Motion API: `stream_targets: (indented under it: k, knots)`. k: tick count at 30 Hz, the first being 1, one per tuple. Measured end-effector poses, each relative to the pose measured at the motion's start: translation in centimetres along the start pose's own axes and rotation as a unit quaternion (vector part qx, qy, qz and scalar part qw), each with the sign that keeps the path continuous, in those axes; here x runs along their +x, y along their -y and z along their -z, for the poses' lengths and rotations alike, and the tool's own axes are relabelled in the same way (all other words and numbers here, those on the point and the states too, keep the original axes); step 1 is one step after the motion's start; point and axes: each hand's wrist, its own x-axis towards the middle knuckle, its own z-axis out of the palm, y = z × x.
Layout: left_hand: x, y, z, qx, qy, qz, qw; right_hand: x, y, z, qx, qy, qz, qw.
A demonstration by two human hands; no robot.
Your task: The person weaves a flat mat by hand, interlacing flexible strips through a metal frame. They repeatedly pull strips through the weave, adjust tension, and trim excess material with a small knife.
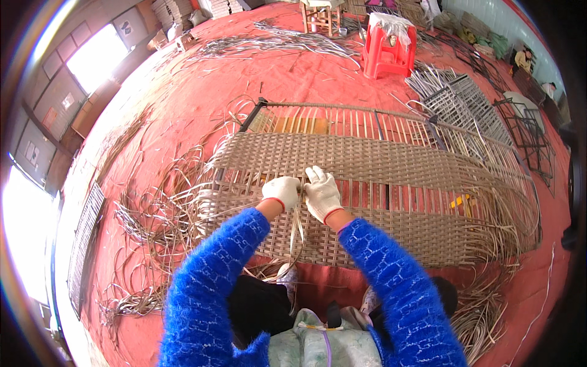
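Gloved left hand (pixel 282 191) and right hand (pixel 321 193) pinch one tan strip (pixel 298 229) between them on a half-woven wicker panel (pixel 367 183), loose strips (pixel 153 244) lying leftward.

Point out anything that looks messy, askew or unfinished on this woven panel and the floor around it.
The panel has an unwoven gap right of the gloved right hand and left hand, showing red floor. Loose strips lie tangled left of it, and uncut ends splay off its right edge.
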Motion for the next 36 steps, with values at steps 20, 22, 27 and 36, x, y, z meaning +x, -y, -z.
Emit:
stream_targets:
  k: [20,22,27,36]
  knots:
    - [0.4,-3.1,1.2,-0.416,-0.027,-0.058,0.907,-0.3,-4.5,3.2,0.36,-0.251,-0.164,0.883]
    - [0.3,-3.3,1.4,-0.381,-0.036,-0.043,0.923,-1.0,-4.4,3.2,0.334,-0.168,-0.227,0.899]
    - [0.6,-4.5,0.2,0.033,-0.149,-0.04,0.987,-2.2,-3.1,0.7,-0.018,-0.063,-0.105,0.992]
    - [1.2,-3.9,-0.9,-0.034,-0.021,-0.024,0.999,-2.7,-4.1,0.2,0.075,-0.009,-0.064,0.995]
